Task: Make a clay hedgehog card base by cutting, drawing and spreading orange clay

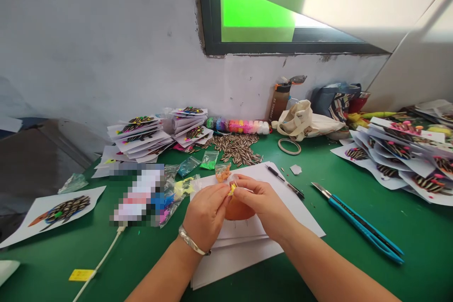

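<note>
A small lump of yellow modelling clay (232, 189) is pinched between the fingertips of my left hand (207, 210) and my right hand (262, 203). Both hands are closed round it and partly cover it. Right below them, a rounded orange shape (239, 212) with short thin lines under it lies on a stack of white paper (293, 219). Beyond my fingers, at the top edge of the paper, is a small bag of orange clay (222, 172). Opened bags with yellow clay (184, 188) and other colours lie left of my left hand.
A black pen (285, 180) rests on the paper's right side. Further right lies a blue utility knife (361, 222), blade out. Sunflower seeds (235, 147) are heaped behind. Stacks of seed pictures (141, 139) stand on both sides. A cable (102, 259) runs along the left.
</note>
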`<state>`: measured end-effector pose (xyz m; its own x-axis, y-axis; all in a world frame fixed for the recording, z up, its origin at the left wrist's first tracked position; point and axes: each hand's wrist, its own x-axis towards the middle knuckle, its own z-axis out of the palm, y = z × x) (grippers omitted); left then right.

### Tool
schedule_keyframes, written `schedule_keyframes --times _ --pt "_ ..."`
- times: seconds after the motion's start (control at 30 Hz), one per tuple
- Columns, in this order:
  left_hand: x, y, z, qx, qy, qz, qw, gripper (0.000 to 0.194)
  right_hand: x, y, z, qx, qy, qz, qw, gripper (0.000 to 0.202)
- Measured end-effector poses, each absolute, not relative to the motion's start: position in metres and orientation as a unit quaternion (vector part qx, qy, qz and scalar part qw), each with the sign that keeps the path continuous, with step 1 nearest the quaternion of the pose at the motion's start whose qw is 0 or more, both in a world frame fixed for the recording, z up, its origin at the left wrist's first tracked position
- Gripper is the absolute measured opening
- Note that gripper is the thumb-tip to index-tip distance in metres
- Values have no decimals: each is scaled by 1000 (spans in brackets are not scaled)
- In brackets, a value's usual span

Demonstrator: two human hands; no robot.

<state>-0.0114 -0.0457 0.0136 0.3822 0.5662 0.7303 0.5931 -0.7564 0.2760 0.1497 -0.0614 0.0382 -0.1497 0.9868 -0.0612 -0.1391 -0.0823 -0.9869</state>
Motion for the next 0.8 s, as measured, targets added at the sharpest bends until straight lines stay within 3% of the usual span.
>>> schedule_keyframes --times 0.13,0.33,0.43,0.67,0.8 --pt "-10 -47 16 -829 -354 -431 28 16 148 -62 32 -493 -487 544 473 21" --pt "-8 -53 19 -828 -364 -426 26 16 145 -61 25 -538 -558 415 477 10" --pt "-8 -54 18 -832 -357 -425 23 17 145 -61 27 -543 -542 434 473 5" --pt "-11 -51 13 -837 -350 -420 27 19 145 -62 33 -464 -468 620 425 17" --pt "-11 -50 14 -837 -356 -414 22 19 148 -61 37 -475 -511 563 444 17"
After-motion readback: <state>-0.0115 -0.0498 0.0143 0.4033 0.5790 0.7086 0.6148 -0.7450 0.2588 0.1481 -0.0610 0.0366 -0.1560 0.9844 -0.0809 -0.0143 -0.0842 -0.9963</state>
